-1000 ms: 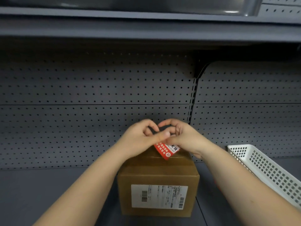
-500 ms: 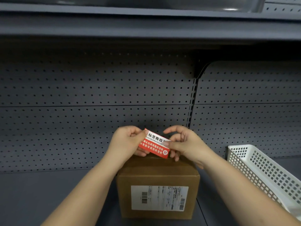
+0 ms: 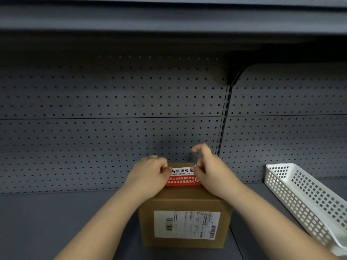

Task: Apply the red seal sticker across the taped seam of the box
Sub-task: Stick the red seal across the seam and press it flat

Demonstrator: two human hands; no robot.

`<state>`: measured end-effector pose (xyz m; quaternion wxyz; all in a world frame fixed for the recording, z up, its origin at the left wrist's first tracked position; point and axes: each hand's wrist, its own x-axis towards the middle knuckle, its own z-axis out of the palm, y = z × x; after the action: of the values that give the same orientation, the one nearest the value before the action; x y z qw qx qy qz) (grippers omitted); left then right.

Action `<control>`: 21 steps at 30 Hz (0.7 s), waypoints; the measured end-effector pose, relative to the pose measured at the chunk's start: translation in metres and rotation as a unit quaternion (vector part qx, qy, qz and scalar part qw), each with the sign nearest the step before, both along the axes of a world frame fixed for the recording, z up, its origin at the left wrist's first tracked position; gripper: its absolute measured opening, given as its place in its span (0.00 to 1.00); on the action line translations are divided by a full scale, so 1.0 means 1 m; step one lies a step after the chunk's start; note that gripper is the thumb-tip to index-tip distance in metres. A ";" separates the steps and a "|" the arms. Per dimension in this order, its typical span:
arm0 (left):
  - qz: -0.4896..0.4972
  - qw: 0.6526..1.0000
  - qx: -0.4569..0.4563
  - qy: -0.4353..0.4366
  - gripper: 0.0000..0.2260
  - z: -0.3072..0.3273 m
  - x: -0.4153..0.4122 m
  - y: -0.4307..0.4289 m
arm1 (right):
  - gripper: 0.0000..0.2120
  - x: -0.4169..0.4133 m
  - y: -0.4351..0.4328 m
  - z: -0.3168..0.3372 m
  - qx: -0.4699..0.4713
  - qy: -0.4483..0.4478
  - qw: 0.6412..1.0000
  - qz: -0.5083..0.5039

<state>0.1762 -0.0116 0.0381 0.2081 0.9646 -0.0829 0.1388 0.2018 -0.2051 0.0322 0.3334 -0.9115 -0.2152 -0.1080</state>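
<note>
A brown cardboard box [image 3: 185, 199] stands on the grey shelf, with a white shipping label [image 3: 186, 224] on its front face. The red and white seal sticker [image 3: 182, 177] is stretched level over the box's top. My left hand [image 3: 150, 174] pinches its left end and my right hand [image 3: 210, 170] pinches its right end. Whether the sticker touches the cardboard I cannot tell. The taped seam under it is hidden by the sticker and my hands.
A white perforated plastic basket [image 3: 304, 196] sits on the shelf to the right of the box. A grey pegboard wall [image 3: 112, 109] rises right behind the box, and a shelf [image 3: 169, 17] overhangs above.
The sticker, first tilted between my close-together hands, has been pulled out flat. It has come down from above the box to its top, and my hands have lowered with it.
</note>
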 end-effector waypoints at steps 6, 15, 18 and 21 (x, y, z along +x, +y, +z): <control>0.004 0.999 0.025 0.030 0.14 -0.003 0.007 -0.001 | 0.18 0.000 0.001 -0.002 -0.016 0.003 1.000 0.003; 0.006 0.998 0.067 0.008 0.13 -0.004 0.006 -0.005 | 0.20 0.000 0.002 -0.005 -0.048 0.009 0.999 -0.016; 0.000 0.997 0.076 0.008 0.12 -0.004 0.005 -0.006 | 0.20 0.000 0.003 -0.007 -0.056 0.005 0.998 -0.019; -0.003 0.997 0.083 0.004 0.12 -0.004 0.004 -0.006 | 0.20 0.001 0.002 -0.008 -0.058 0.010 0.998 -0.018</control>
<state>0.1804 -0.0179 0.0340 0.1280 0.9789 -0.0965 0.1266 0.2027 -0.2030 0.0240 0.2798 -0.9342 -0.2011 -0.0918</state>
